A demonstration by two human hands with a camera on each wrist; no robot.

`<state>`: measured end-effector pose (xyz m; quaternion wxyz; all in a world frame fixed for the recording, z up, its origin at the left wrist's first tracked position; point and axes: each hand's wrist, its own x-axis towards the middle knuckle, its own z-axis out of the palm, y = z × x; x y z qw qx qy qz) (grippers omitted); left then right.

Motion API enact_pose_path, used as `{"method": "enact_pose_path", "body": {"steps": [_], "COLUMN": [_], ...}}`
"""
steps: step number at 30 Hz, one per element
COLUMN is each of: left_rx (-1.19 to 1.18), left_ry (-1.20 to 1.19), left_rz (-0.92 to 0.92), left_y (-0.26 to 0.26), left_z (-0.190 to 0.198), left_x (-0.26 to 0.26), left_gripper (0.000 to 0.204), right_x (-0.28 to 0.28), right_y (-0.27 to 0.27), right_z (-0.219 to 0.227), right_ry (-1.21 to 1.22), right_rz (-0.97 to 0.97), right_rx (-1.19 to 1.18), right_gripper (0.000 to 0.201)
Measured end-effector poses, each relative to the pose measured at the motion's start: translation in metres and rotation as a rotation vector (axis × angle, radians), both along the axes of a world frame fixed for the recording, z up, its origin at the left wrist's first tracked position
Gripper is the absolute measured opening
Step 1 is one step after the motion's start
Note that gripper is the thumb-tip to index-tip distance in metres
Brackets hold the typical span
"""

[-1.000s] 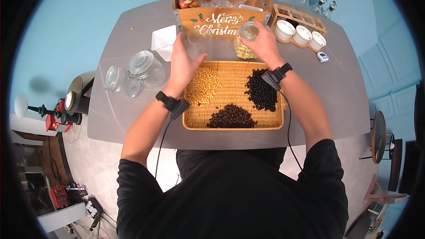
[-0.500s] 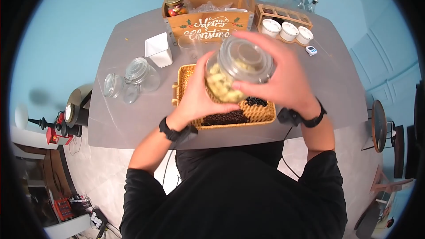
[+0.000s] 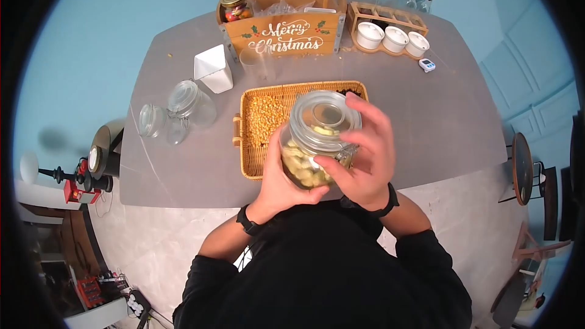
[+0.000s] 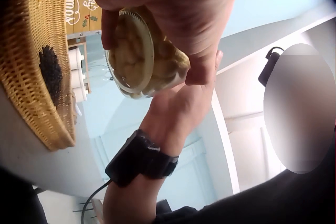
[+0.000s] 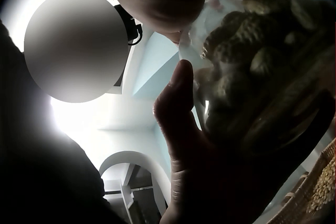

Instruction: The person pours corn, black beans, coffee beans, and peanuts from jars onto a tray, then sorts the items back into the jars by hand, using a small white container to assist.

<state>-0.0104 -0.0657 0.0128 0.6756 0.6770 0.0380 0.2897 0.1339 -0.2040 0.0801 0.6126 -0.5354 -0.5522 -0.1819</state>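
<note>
A clip-top glass jar (image 3: 314,140), closed with a clear glass lid and partly filled with pale yellow-green pieces, is lifted over the wicker tray (image 3: 242,158). My left hand (image 3: 280,173) grips its side from the left, thumb across the front. At the jar's right side is my right hand (image 3: 368,155), fingers spread, thumb near the wire clasp and fingertips at the lid's edge. In the left wrist view the jar (image 4: 131,56) shows its round base. Yellow corn kernels (image 3: 266,119) lie in the tray, and black beans (image 4: 51,74) are largely covered in the head view.
Behind the tray stand a clear glass cup (image 3: 257,66), a white square container (image 3: 214,70) and a wooden "Merry Christmas" crate (image 3: 283,36). Glass jars (image 3: 192,106) stand at left. At back right are white lidded pots (image 3: 395,39), a bottle rack (image 3: 390,15) and a small timer (image 3: 427,65).
My right hand picked up the jar from beside the crate and brought it toward my body. My left hand left the cup and took the jar's side; the right hand's fingers have since spread.
</note>
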Motion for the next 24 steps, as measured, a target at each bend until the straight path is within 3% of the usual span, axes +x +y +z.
{"method": "enact_pose_path", "body": {"steps": [2, 12, 18, 21, 24], "left_rx": [-0.037, 0.089, 0.198, 0.261, 0.421], "left_ry": [0.016, 0.003, -0.002, -0.041, -0.071], "left_rz": [-0.024, 0.091, 0.177, 0.252, 0.371], "left_y": [-0.008, -0.025, -0.025, -0.019, -0.01], "left_z": [-0.007, -0.002, 0.0, 0.002, 0.002], "left_x": [-0.005, -0.013, -0.016, -0.016, -0.021], "left_gripper": [0.139, 0.139, 0.138, 0.137, 0.138], "right_x": [-0.004, -0.017, -0.017, -0.034, -0.04], "right_y": [0.002, -0.029, -0.029, -0.039, -0.044], "right_z": [-0.015, 0.007, -0.009, 0.001, -0.009], "right_ry": [0.041, 0.119, -0.036, -0.145, 0.069], "right_rz": [0.05, 0.104, -0.051, -0.372, -0.206], "right_rx": [0.086, -0.154, -0.058, -0.152, -0.223], "right_gripper": [0.064, 0.057, 0.06, 0.069, 0.076]}}
